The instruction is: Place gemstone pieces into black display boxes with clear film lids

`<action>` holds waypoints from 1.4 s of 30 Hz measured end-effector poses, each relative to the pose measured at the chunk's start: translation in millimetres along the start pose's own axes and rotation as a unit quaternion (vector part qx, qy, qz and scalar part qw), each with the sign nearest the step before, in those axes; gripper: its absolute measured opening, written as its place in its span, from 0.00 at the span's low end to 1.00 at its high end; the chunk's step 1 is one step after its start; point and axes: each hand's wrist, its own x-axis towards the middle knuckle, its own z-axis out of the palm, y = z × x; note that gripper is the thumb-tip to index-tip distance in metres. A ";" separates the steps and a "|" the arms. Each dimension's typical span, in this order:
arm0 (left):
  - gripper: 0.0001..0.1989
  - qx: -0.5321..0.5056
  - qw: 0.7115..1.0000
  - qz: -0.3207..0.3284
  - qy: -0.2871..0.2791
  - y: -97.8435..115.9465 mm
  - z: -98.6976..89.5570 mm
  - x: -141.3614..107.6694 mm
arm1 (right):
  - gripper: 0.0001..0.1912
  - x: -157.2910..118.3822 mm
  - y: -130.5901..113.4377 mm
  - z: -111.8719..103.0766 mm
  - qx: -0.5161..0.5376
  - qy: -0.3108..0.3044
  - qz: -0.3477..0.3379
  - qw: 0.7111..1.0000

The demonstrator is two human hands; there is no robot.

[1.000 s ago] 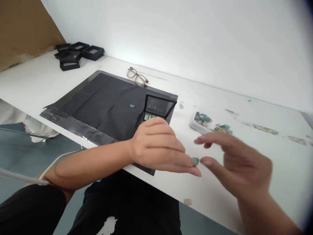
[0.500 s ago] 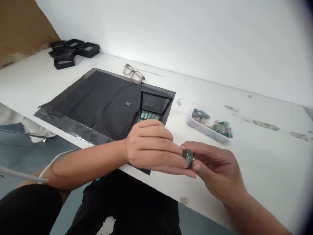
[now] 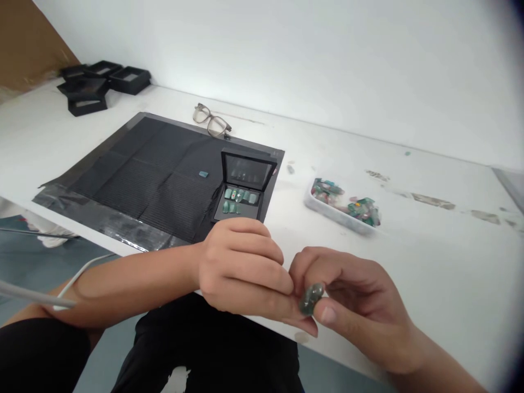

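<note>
A small glossy dark-green piece (image 3: pixel 311 299), which looks like a press-on nail, sits between my two hands above the table's front edge. The fingertips of my left hand (image 3: pixel 245 270) close around its left side, the thumb stretched beneath. From the right, the thumb and bent index finger of my right hand (image 3: pixel 360 300) pinch it. Just beyond my left hand stands an open black case (image 3: pixel 249 170) with a clear window in its raised lid. Light-green press-on nails (image 3: pixel 238 195) lie inside in two rows, the nearer one shorter.
The case rests on a black mat (image 3: pixel 135 164), where a single blue-green piece (image 3: pixel 203 174) also lies. Eyeglasses (image 3: pixel 210 120) are at the mat's far edge. A clear plastic tub (image 3: pixel 339 214) of mixed colourful pieces stands right. Black boxes (image 3: pixel 130 80) are stacked at the far left.
Both hands have moved lower and nearer to me, and the green piece has tilted. More of the case's inside now shows. The view has shifted slightly.
</note>
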 end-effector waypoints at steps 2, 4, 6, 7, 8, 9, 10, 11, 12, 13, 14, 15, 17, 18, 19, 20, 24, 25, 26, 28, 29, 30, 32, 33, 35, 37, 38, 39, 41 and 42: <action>0.12 -0.036 0.987 0.157 0.017 -11.6 -5.9 2.1 | 0.09 -0.4 1.5 -2.3 -0.023 0.007 0.016 1.000; 0.17 -0.004 0.984 0.176 0.019 -22.4 -14.8 2.3 | 0.09 -0.4 5.9 -6.6 -0.051 0.021 0.036 0.998; 0.22 0.045 0.988 0.142 0.034 -33.8 -25.0 0.1 | 0.10 1.0 11.3 -12.5 -0.081 0.035 0.056 0.995; 0.23 0.055 0.990 0.112 0.066 -40.7 -30.0 -1.9 | 0.11 2.7 13.7 -15.6 -0.095 0.042 0.066 0.992; 0.26 0.053 0.992 0.058 0.096 -48.5 -35.0 -4.6 | 0.12 5.5 15.4 -18.2 -0.110 0.049 0.078 0.990; 0.30 0.050 0.993 -0.005 0.109 -57.2 -40.0 -7.9 | 0.14 9.4 16.5 -20.1 -0.126 0.051 0.094 0.986; 0.33 0.052 0.989 -0.054 0.126 -66.2 -44.8 -11.7 | 0.15 14.6 17.1 -21.0 -0.146 0.049 0.112 0.982; 0.34 0.062 0.983 -0.084 0.153 -75.2 -49.5 -16.0 | 0.17 21.0 17.4 -20.8 -0.167 0.043 0.133 0.976; 0.33 0.082 0.975 -0.112 0.171 -83.4 -53.8 -20.4 | 0.18 28.5 17.8 -19.5 -0.190 0.035 0.152 0.969; 0.30 0.095 0.974 -0.117 0.172 -90.5 -57.6 -24.7 | 0.19 36.8 18.6 -17.2 -0.213 0.026 0.166 0.962; 0.26 0.103 0.973 -0.114 0.171 -96.2 -60.6 -28.6 | 0.20 45.6 20.2 -14.4 -0.234 0.021 0.172 0.957; 0.22 0.106 0.974 -0.113 0.164 -100.3 -62.7 -31.9 | 0.20 54.3 22.5 -11.3 -0.254 0.020 0.173 0.951; 0.14 0.094 0.974 -0.141 0.152 -104.6 -63.6 -36.4 | 0.20 70.1 28.9 -5.8 -0.296 0.021 0.170 0.940; 0.12 0.083 0.971 -0.170 0.149 -105.1 -62.5 -37.6 | 0.19 76.3 32.5 -4.0 -0.314 0.019 0.172 0.933; 0.11 0.070 0.966 -0.202 0.146 -105.0 -60.7 -38.4 | 0.19 81.0 35.7 -2.8 -0.329 0.016 0.177 0.927; 0.12 0.056 0.962 -0.229 0.139 -104.4 -58.2 -38.8 | 0.19 84.3 38.3 -2.3 -0.341 0.015 0.183 0.922; 0.15 0.014 0.964 -0.250 0.093 -101.0 -47.3 -39.8 | 0.19 86.2 41.9 -3.5 -0.373 0.045 0.196 0.906; 0.15 0.010 0.964 -0.250 0.084 -100.2 -45.1 -40.2 | 0.19 85.3 41.8 -4.1 -0.378 0.052 0.194 0.904; 0.15 0.008 0.965 -0.253 0.075 -99.4 -43.2 -40.5 | 0.19 84.3 41.6 -4.6 -0.380 0.057 0.190 0.903; 0.16 0.008 0.964 -0.260 0.059 -98.5 -40.3 -41.2 | 0.18 82.5 41.5 -5.4 -0.379 0.064 0.185 0.904; 0.17 0.008 0.963 -0.264 0.054 -98.4 -39.1 -41.4 | 0.18 81.6 41.6 -5.8 -0.376 0.068 0.184 0.906; 0.18 0.008 0.961 -0.270 0.052 -98.6 -37.9 -41.7 | 0.18 80.8 41.7 -6.0 -0.372 0.073 0.185 0.907; 0.19 0.000 0.957 -0.285 0.052 -100.3 -35.2 -42.4 | 0.18 79.2 41.9 -6.2 -0.371 0.088 0.193 0.904; 0.20 -0.008 0.955 -0.292 0.051 -101.7 -33.6 -42.9 | 0.18 78.3 41.9 -6.3 -0.374 0.096 0.200 0.900; 0.22 -0.034 0.951 -0.303 0.044 -105.0 -30.1 -44.1 | 0.19 76.9 42.0 -6.4 -0.384 0.112 0.220 0.889; 0.24 -0.062 0.949 -0.307 0.033 -107.9 -27.0 -45.5 | 0.20 76.0 42.1 -7.1 -0.390 0.123 0.239 0.881; 0.25 -0.072 0.949 -0.307 0.030 -109.0 -25.9 -46.1 | 0.20 75.8 42.1 -7.6 -0.390 0.125 0.247 0.878; 0.25 -0.079 0.948 -0.307 0.028 -109.6 -25.2 -46.5 | 0.20 75.7 42.2 -8.2 -0.389 0.127 0.252 0.877; 0.23 -0.083 0.948 -0.306 0.031 -109.9 -24.7 -47.0 | 0.19 75.5 42.3 -9.5 -0.386 0.130 0.251 0.878; 0.22 -0.084 0.948 -0.305 0.034 -109.8 -24.9 -47.1 | 0.18 75.3 42.4 -10.1 -0.384 0.132 0.247 0.880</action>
